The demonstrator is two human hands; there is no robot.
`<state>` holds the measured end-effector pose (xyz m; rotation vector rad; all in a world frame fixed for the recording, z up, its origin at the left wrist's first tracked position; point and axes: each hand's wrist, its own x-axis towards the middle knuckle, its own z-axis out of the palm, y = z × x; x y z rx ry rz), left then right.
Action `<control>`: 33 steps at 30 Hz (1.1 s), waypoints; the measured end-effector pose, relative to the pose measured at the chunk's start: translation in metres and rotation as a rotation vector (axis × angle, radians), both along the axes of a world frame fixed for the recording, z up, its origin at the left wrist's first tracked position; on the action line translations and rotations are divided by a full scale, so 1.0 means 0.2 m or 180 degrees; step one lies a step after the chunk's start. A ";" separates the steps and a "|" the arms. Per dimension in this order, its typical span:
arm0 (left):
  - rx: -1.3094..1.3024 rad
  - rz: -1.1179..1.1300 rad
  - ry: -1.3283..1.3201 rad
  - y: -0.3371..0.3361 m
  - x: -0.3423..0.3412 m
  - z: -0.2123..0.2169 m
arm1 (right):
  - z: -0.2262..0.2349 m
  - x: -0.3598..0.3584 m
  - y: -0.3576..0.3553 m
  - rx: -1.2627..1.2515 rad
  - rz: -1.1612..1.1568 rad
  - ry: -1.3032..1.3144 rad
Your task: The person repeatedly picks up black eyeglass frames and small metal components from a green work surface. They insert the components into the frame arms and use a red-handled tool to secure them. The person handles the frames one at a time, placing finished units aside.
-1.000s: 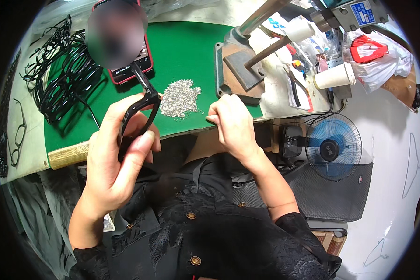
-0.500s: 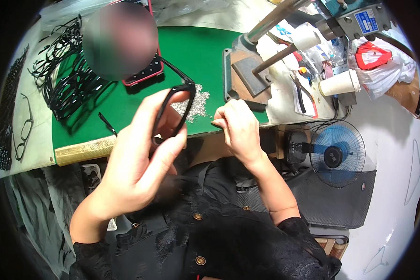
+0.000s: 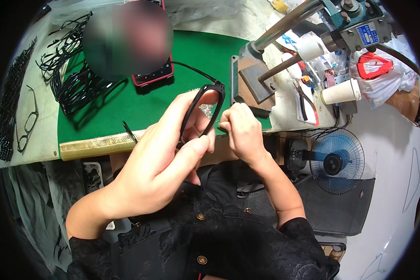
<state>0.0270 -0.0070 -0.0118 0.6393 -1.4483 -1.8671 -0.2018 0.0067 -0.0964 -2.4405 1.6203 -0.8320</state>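
Note:
My left hand (image 3: 149, 172) grips a black eyeglass frame (image 3: 218, 86) by its rim, tilted up, with one temple arm reaching away to the far left. Close to its right, my right hand (image 3: 245, 133) is closed, thumb against curled fingers; whatever is pinched there is hidden. Behind the frame, a pile of tiny silver pieces (image 3: 206, 110), probably small screws, lies on the green mat (image 3: 196, 46), partly covered by my left hand. A loose black temple arm (image 3: 129, 131) lies at the mat's near edge.
Stacked black frames (image 3: 81, 91) and a red-edged phone (image 3: 153, 79) lie at the far left. A metal hand press (image 3: 256, 81) stands right of the mat, with pliers (image 3: 306, 102) and a white paper cup (image 3: 340, 92) beyond. A blue fan (image 3: 335, 161) sits lower right.
My left hand has carried the eyeglass frame rightward, nearer my right hand, covering more of the silver pile. The right hand stays closed; the whole view has shifted slightly.

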 end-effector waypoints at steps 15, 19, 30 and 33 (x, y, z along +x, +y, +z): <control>0.0595 -0.0740 0.0160 0.11 -0.17 0.01 | 0.26 0.04 -0.01 -0.0025 0.0965 -0.2904; 0.0360 -0.0746 -0.0094 0.13 -0.17 0.01 | 0.26 0.06 0.02 0.0049 0.0773 -0.2870; 0.0109 -0.1002 -0.0429 0.10 -0.15 0.03 | 0.26 0.03 0.03 -0.0003 0.0748 -0.2771; 0.0564 -0.1208 -0.0173 0.08 -0.14 0.04 | 0.28 0.03 0.03 -0.0060 0.0735 -0.2762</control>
